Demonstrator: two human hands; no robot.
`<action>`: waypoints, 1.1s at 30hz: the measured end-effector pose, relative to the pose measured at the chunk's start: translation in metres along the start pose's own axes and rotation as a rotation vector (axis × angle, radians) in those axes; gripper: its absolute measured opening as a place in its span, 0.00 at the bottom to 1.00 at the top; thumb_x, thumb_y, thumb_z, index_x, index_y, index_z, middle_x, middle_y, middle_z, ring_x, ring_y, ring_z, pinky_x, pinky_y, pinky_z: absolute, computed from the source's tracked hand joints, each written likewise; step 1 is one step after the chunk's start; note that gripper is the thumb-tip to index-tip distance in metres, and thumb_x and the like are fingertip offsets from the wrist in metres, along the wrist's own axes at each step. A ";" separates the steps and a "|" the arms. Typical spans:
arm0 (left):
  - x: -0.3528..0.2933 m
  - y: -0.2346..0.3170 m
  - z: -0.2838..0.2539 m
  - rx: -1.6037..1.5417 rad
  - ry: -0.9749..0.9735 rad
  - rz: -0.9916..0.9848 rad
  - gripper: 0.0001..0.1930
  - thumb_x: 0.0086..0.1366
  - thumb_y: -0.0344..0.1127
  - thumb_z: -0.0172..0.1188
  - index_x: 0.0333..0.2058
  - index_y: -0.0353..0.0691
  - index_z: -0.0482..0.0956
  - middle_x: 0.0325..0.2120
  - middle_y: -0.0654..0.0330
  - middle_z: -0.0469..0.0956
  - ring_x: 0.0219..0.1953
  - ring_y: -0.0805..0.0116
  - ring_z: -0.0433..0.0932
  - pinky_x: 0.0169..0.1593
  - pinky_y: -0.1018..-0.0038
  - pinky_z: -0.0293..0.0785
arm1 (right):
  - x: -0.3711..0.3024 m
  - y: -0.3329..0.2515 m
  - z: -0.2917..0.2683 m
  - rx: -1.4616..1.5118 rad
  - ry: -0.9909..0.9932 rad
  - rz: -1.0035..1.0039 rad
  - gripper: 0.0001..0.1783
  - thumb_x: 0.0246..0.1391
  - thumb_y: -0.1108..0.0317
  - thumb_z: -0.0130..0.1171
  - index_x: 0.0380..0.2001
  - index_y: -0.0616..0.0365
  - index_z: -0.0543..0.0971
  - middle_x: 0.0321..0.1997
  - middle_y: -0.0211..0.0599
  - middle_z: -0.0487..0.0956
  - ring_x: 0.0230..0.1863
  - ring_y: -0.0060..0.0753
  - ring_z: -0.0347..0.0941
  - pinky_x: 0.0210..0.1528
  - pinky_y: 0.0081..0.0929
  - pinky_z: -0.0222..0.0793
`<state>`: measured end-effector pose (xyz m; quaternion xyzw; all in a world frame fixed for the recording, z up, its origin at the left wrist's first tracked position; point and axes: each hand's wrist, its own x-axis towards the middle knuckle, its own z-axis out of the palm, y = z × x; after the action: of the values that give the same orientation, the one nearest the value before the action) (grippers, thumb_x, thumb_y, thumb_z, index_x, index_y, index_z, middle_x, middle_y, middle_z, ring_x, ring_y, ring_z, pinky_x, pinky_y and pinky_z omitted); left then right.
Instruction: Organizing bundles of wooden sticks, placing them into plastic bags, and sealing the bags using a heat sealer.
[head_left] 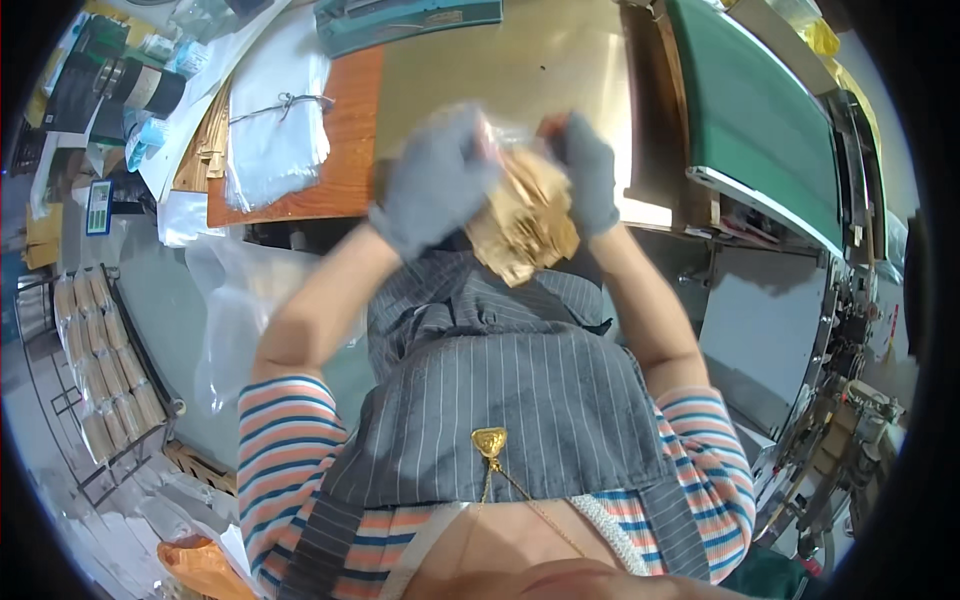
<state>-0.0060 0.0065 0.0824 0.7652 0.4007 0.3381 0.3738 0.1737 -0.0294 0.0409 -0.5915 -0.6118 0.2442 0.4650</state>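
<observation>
Both my hands wear grey gloves and are raised over the near edge of the worktable. Between them hangs a bundle of crumpled, golden-brown, paper-like pieces [528,222], with clear plastic showing at its top, like a bag. My left hand [437,182], smeared by motion, has its fingers closed at the upper left of the bundle. At the upper right, my right hand [588,172] is closed in a pinch, with a small orange-red patch at its fingertips. Exactly what each pinch holds is partly hidden. Beneath lies a brass-coloured sheet [500,75] on the tabletop.
Clear plastic bags tied with cord [275,135] lie on the orange wood [352,120] at left. A blue-green metal device [410,25] stands at the back. To the right is a green conveyor belt [765,125]. A rack of brown packets [105,360] stands far left, beyond a hanging plastic sheet [225,310].
</observation>
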 end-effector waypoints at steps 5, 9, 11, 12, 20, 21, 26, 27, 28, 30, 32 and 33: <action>0.095 -0.077 -0.079 0.584 -0.017 0.212 0.08 0.55 0.35 0.54 0.28 0.37 0.75 0.19 0.62 0.76 0.22 0.75 0.74 0.26 0.77 0.67 | 0.096 -0.029 -0.030 -0.589 -0.084 -0.227 0.11 0.49 0.68 0.60 0.33 0.61 0.70 0.28 0.41 0.74 0.28 0.27 0.73 0.29 0.26 0.66; 0.123 -0.019 -0.088 0.630 -0.536 0.019 0.11 0.56 0.35 0.52 0.32 0.34 0.77 0.20 0.59 0.78 0.22 0.77 0.76 0.23 0.78 0.69 | 0.132 -0.081 -0.058 -0.431 0.140 -0.340 0.05 0.42 0.69 0.51 0.22 0.58 0.75 0.23 0.49 0.76 0.30 0.50 0.74 0.34 0.37 0.69; 0.124 -0.014 -0.091 0.214 0.114 0.084 0.14 0.58 0.37 0.50 0.35 0.31 0.77 0.19 0.59 0.78 0.19 0.77 0.75 0.22 0.80 0.69 | 0.147 -0.060 -0.061 -0.489 0.179 -0.258 0.05 0.44 0.70 0.50 0.22 0.59 0.75 0.23 0.51 0.75 0.27 0.47 0.73 0.32 0.35 0.68; 0.129 -0.021 -0.100 0.296 -0.071 -0.025 0.15 0.59 0.38 0.48 0.36 0.31 0.77 0.19 0.60 0.77 0.19 0.78 0.75 0.21 0.81 0.68 | 0.159 -0.041 -0.060 -0.490 0.180 -0.265 0.05 0.44 0.70 0.50 0.22 0.59 0.75 0.23 0.51 0.75 0.27 0.47 0.73 0.32 0.35 0.68; 0.109 0.008 -0.097 0.348 -0.123 -0.007 0.14 0.59 0.40 0.49 0.38 0.40 0.79 0.19 0.60 0.79 0.20 0.72 0.76 0.25 0.75 0.72 | 0.150 -0.068 -0.082 -0.144 -0.206 0.075 0.03 0.43 0.73 0.53 0.22 0.61 0.74 0.18 0.32 0.74 0.22 0.22 0.71 0.24 0.20 0.66; 0.107 0.002 -0.099 0.349 -0.117 -0.006 0.14 0.59 0.40 0.49 0.38 0.40 0.79 0.19 0.60 0.79 0.20 0.72 0.76 0.25 0.75 0.72 | 0.148 -0.074 -0.083 -0.151 -0.268 0.088 0.03 0.43 0.73 0.53 0.23 0.60 0.74 0.19 0.33 0.74 0.21 0.21 0.71 0.23 0.19 0.67; 0.084 0.062 -0.101 -0.147 -0.055 -0.081 0.14 0.60 0.36 0.53 0.40 0.33 0.77 0.21 0.61 0.77 0.16 0.80 0.72 0.20 0.84 0.68 | 0.125 -0.099 -0.066 -0.210 -0.120 -0.632 0.16 0.53 0.55 0.56 0.33 0.58 0.70 0.28 0.46 0.75 0.30 0.47 0.73 0.31 0.36 0.68; 0.080 0.067 -0.102 -0.228 -0.057 -0.081 0.14 0.60 0.35 0.54 0.41 0.33 0.77 0.17 0.63 0.75 0.13 0.83 0.69 0.19 0.88 0.65 | 0.123 -0.092 -0.050 -0.518 -0.098 -0.721 0.17 0.53 0.56 0.56 0.32 0.60 0.70 0.30 0.48 0.75 0.31 0.45 0.73 0.31 0.38 0.66; 0.077 0.070 -0.101 -0.233 -0.068 -0.080 0.14 0.60 0.35 0.54 0.41 0.33 0.77 0.17 0.63 0.75 0.13 0.83 0.69 0.19 0.88 0.65 | 0.120 -0.076 -0.039 -0.381 -0.194 -0.703 0.14 0.55 0.59 0.54 0.31 0.61 0.69 0.27 0.45 0.75 0.30 0.41 0.73 0.30 0.33 0.66; 0.080 0.066 -0.105 -0.271 0.006 -0.112 0.17 0.58 0.34 0.58 0.45 0.34 0.75 0.24 0.61 0.77 0.22 0.79 0.74 0.26 0.85 0.70 | 0.119 -0.070 -0.028 -0.244 -0.248 -0.536 0.15 0.58 0.58 0.49 0.28 0.61 0.70 0.21 0.46 0.72 0.25 0.46 0.71 0.26 0.34 0.64; 0.085 0.051 -0.106 -0.316 0.128 0.131 0.18 0.55 0.36 0.60 0.43 0.34 0.75 0.28 0.60 0.76 0.28 0.75 0.75 0.32 0.81 0.71 | 0.127 -0.071 -0.015 -0.065 -0.260 -0.457 0.15 0.59 0.58 0.47 0.27 0.60 0.70 0.19 0.47 0.72 0.23 0.50 0.69 0.25 0.35 0.64; 0.087 0.038 -0.105 -0.356 0.244 0.380 0.19 0.53 0.38 0.63 0.41 0.34 0.75 0.32 0.59 0.76 0.34 0.72 0.75 0.37 0.77 0.72 | 0.137 -0.071 -0.010 -0.023 -0.285 -0.398 0.15 0.59 0.58 0.46 0.27 0.59 0.70 0.20 0.47 0.73 0.22 0.52 0.69 0.25 0.36 0.65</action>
<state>-0.0386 0.0985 0.1847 0.7027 0.2264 0.5565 0.3811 0.1652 0.0859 0.1444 -0.4241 -0.7785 0.2217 0.4061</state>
